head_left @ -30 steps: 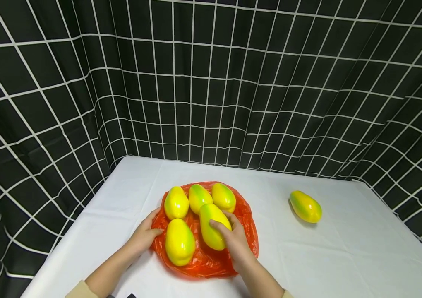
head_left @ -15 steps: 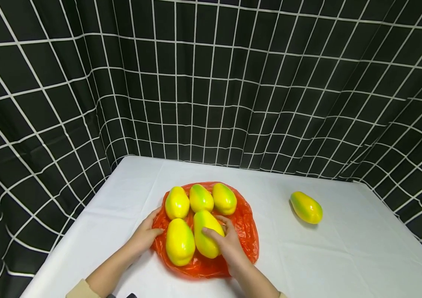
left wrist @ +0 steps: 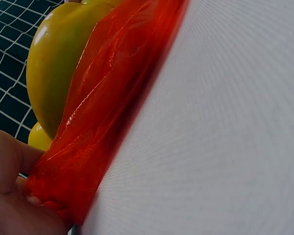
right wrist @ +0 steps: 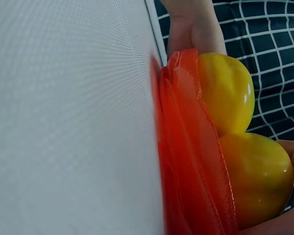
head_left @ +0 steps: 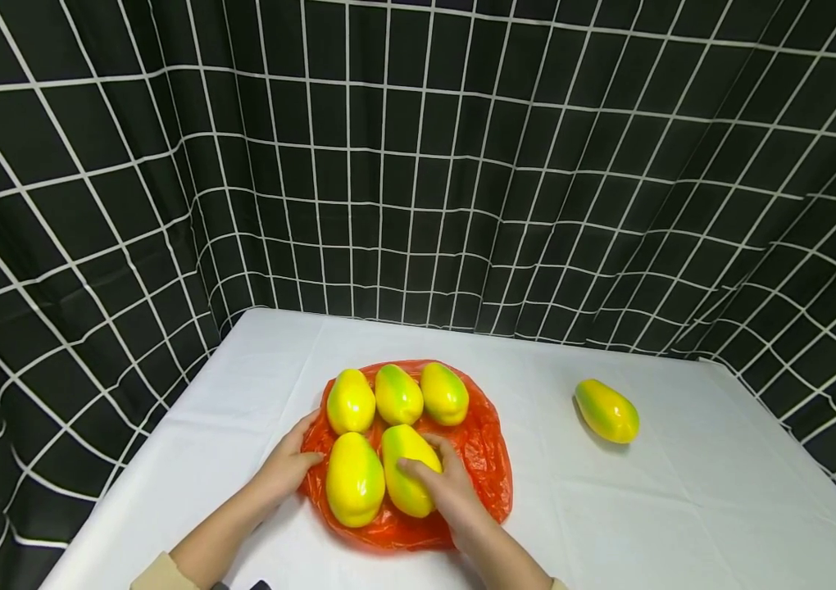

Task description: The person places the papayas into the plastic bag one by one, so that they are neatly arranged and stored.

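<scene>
A red plastic bag (head_left: 488,459) lies spread open on the white table, with several glossy yellow-green papayas in it. Three of them, including the back middle papaya (head_left: 399,395), form the back row. At front left sits another papaya (head_left: 355,480). My right hand (head_left: 456,492) holds the front right papaya (head_left: 405,471), thumb on top and fingers along its right side; it touches or nearly touches its neighbour. My left hand (head_left: 281,467) grips the bag's left rim, and in the left wrist view red film (left wrist: 63,191) covers its fingertips.
One more papaya (head_left: 606,411) lies by itself on the table to the right of the bag. Black cloth with a white grid (head_left: 418,180) hangs behind and at both sides of the white tablecloth (head_left: 683,508).
My right hand has lowered the papaya leftward and toward me, beside the front left one, which has shifted slightly left. The left hand stays on the bag's rim.
</scene>
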Tool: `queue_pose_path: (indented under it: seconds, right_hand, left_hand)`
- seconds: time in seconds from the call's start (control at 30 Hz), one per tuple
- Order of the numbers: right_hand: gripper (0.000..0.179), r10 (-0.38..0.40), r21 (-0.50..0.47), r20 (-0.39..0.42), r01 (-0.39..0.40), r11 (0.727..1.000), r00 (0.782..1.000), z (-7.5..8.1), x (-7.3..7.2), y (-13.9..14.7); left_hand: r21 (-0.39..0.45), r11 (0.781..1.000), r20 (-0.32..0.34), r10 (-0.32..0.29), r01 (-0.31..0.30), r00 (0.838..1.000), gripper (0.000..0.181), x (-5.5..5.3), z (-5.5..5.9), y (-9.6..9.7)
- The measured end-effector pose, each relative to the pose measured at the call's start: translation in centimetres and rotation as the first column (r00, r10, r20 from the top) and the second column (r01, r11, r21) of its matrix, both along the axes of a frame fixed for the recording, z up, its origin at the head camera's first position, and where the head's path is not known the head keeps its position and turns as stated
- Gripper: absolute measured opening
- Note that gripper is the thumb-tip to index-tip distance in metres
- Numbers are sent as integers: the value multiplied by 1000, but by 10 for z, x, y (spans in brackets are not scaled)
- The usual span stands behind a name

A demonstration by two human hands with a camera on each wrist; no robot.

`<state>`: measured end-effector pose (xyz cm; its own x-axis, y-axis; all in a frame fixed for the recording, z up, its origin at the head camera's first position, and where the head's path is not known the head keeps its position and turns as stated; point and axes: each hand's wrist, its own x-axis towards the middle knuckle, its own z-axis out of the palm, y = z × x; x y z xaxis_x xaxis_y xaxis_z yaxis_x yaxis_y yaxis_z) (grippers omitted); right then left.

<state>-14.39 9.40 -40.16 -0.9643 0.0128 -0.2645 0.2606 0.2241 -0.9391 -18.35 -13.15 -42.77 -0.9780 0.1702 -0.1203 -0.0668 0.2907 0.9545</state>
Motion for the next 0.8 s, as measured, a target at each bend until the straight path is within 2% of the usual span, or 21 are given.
queue_pose_path:
  seconds: [0.33,0.8]
  right_hand:
    - [72,6,27,-39,-5,1000,999,-4,-1,-1]
    - [78,17,70,-49,-14,997,999,-6,1,-3]
  left_hand:
    - [2,1000,-3,-4,4,1000,65,-1,-1,-1]
    - [1,1000,-2,-2,2,1000,65,0,0,0]
